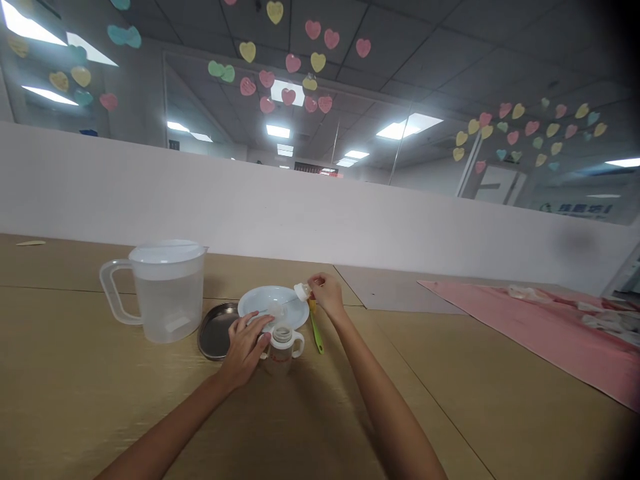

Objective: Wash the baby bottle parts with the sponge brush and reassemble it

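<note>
A clear baby bottle [279,359] with two white handles and an uncapped neck stands upright on the table. My left hand [246,350] is at its left side, fingers stretched out and apart, thumb against or just beside the collar. Slightly behind and to the right, my right hand [325,291] pinches a white bottle top [302,291], held sideways over the plate's right edge. A thin line, possibly a straw, runs from the top down to the left. A pale blue plate [255,297] lies behind the bottle, with a clear cap-like piece [277,310] over or in it.
A lidded plastic pitcher [173,300] of clear liquid stands at the left. Beside it lies a round metal dish [215,333]. A green-handled utensil [317,333] lies right of the bottle. Pink cloth [530,327] covers the table's right; a low white wall [300,213] runs behind.
</note>
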